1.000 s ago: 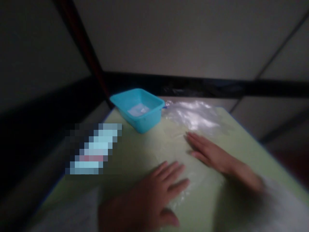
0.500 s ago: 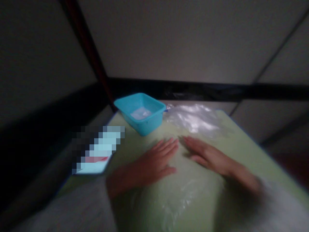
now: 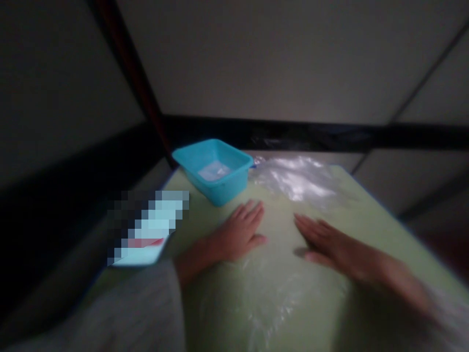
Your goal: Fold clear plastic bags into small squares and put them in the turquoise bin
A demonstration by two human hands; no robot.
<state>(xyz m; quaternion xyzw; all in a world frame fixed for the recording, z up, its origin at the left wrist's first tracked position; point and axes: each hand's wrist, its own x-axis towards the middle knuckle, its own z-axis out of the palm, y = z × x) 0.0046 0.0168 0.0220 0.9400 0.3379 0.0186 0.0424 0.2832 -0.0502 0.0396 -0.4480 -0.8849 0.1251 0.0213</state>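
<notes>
A clear plastic bag or sheet lies spread on the yellow-green tabletop in front of me, its outline hard to make out. My left hand rests flat near its far left part, fingers stretched out and thumb apart. To the right, my right hand is stretched out over the plastic, fingers extended and thumb apart, slightly blurred. Whether its palm touches the plastic, I cannot tell. Neither hand grips anything.
A turquoise basket with something whitish inside stands at the back left. Beside it lies a pile of clear plastic bags. At the left edge is a bright, partly pixelated flat object. A wall rises behind the table.
My right hand has moved right and a little nearer to me, widening the gap between the hands. My left hand has shifted slightly up and flattened out.
</notes>
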